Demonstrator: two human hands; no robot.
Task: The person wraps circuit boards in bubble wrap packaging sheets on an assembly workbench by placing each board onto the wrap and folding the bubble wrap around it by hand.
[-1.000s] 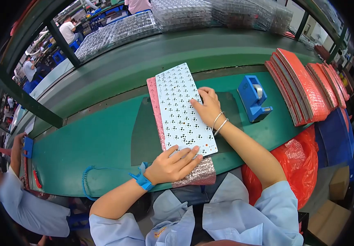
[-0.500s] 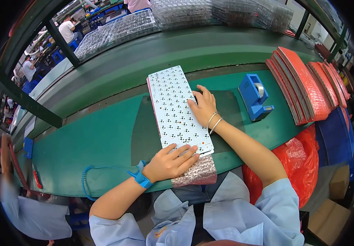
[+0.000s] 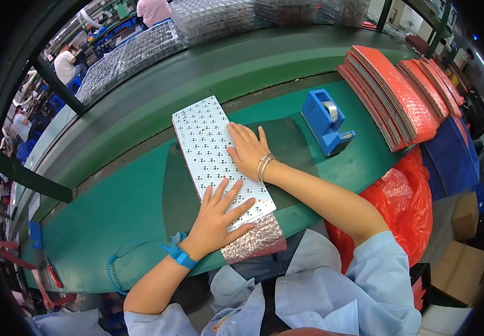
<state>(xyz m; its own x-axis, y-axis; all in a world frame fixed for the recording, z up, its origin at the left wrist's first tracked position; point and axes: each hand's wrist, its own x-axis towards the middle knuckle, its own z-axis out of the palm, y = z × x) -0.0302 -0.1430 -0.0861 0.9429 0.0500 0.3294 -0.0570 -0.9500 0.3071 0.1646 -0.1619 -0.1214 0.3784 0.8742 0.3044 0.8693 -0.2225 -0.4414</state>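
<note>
A long white circuit board (image 3: pixel 205 137) dotted with black marks lies on a pink bubble-wrap sheet, whose silvery lower end (image 3: pixel 258 238) sticks out near the table's front edge. My left hand (image 3: pixel 216 218), wearing a blue wrist strap (image 3: pixel 183 255), rests with fingers spread on the board's lower part. My right hand (image 3: pixel 248 150), with bangles at the wrist, lies flat over the board's right edge, fingers extended. Below the board is a dark mat (image 3: pixel 172 196) on the green table.
A blue tape dispenser (image 3: pixel 323 123) stands right of the mat. Red bubble-wrapped stacks (image 3: pixel 390 98) are at the right, above a red plastic bag (image 3: pixel 410 196). Clear trays (image 3: pixel 214 19) sit on the shelf behind. A red cutter (image 3: pixel 54 275) lies at left; people sit far back left.
The board has shifted left and now lies more squarely over the pink wrap. My left hand's fingers have spread wider and moved up the board. The camera view has turned slightly.
</note>
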